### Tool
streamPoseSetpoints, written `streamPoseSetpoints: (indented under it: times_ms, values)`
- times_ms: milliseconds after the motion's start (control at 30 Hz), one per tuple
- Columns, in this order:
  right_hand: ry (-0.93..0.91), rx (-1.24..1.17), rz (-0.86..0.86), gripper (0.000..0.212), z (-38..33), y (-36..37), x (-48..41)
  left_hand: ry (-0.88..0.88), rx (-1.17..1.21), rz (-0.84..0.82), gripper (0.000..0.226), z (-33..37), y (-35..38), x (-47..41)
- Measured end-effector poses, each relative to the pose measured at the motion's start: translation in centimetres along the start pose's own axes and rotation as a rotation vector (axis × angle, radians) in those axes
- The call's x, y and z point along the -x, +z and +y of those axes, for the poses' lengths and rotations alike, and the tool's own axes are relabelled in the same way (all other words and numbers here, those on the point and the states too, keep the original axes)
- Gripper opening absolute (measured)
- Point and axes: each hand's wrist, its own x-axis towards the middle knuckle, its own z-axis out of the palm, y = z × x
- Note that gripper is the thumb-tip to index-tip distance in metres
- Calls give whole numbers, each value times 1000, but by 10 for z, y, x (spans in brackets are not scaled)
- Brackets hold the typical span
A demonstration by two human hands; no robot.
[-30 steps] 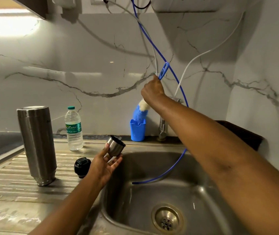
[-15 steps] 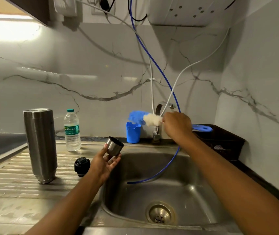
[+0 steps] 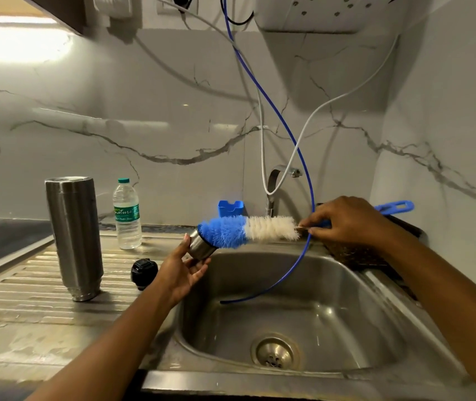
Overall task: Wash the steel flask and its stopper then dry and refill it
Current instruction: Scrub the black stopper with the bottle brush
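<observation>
Has the steel flask (image 3: 73,235) standing on the table (image 3: 28,285), stopper (image 3: 143,270) beside it, clear of the sink (image 3: 346,299); tilts the steel cup (image 3: 200,250), clasped in the left grip (image 3: 182,273), toward the brush (image 3: 245,231) pinched in the right grip (image 3: 343,221), apparently for scrubbing.

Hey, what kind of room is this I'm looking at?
Most likely a home kitchen: a steel sink with a ribbed draining board, a tap against the marble-look wall, and a steel flask standing by a water bottle.
</observation>
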Motion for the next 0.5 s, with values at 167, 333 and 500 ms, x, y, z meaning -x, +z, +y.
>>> streamPoseSetpoints:
  times_ms: [167,333,500]
  values:
    - [-144,119,-76,30,6,-9,-16,-22,-128,-30,36,-1,4,3]
    - [-113,-327,-273,17,20,-18,-33,-23,-251,-104,37,-7,7,7]
    - [39,-620,-616,49,41,-24,-43,14,-278,-209,43,-11,9,13]
